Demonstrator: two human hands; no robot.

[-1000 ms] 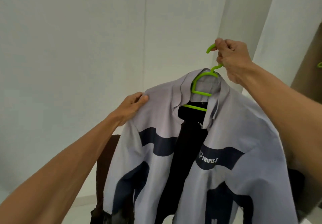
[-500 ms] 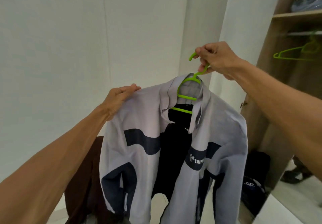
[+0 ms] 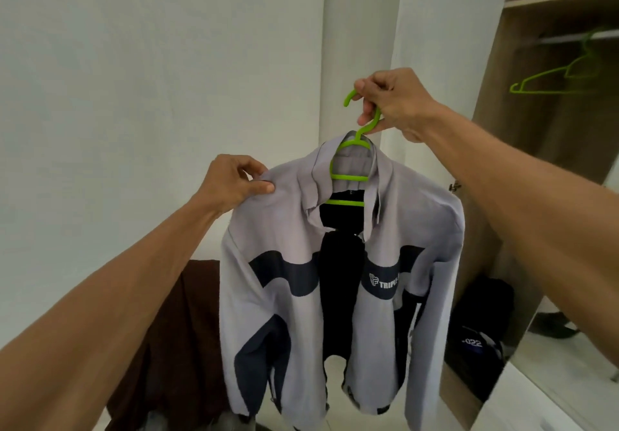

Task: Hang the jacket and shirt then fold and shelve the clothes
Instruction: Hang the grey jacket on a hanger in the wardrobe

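A light grey jacket [image 3: 294, 296] with dark navy bands and a black lining hangs open-fronted on a bright green plastic hanger [image 3: 350, 176]. My right hand [image 3: 392, 102] grips the hanger's neck just below its hook and holds the jacket up in the air in front of me. My left hand [image 3: 234, 182] pinches the fabric of the jacket's left shoulder. The jacket's sleeves dangle at both sides.
An open wooden wardrobe [image 3: 495, 149] stands at the right, with a rail [image 3: 576, 37] that carries another green hanger [image 3: 552, 78] and a shelf above. A dark bag [image 3: 475, 340] sits at its bottom. Brown cloth [image 3: 174, 347] lies low behind the jacket. White walls are ahead.
My view has swung right, so the wardrobe with its rail and hanger has come into sight. Both hands keep their hold; the left hand's fingers now pinch the shoulder fabric.
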